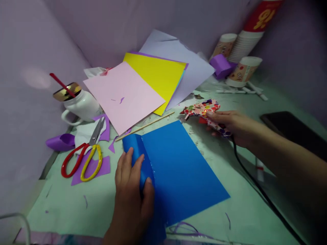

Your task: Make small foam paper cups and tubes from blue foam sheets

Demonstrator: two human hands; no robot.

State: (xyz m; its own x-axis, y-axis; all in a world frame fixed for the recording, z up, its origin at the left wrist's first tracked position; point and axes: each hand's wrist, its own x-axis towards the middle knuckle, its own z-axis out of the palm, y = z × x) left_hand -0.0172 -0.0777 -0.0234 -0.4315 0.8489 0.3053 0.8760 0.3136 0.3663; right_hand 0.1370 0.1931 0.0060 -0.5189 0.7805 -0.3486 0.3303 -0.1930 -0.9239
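— What is the left hand (131, 194) doing?

— It is clasped around the rolled-up edge of the blue sheet (184, 170), with the fingers over the curl and the thumb on its near side. The rest of the sheet lies flat on the table (242, 211) and spreads away to the right of that grip.

— And the right hand (232, 126)?

— It is closed around a flower-patterned glue gun (201, 109), just beyond the sheet's far corner, with the nozzle end pointing left. A black cord (245, 173) trails from under that hand along the table.

— What lies around them?

— A wooden stick (145, 126) lies just past the curl. Left of the left hand's grip, scissors (84, 158) rest on purple scraps. Farther out are a pink sheet (125, 97) lying over a yellow sheet (158, 73), and a white mug (80, 103).
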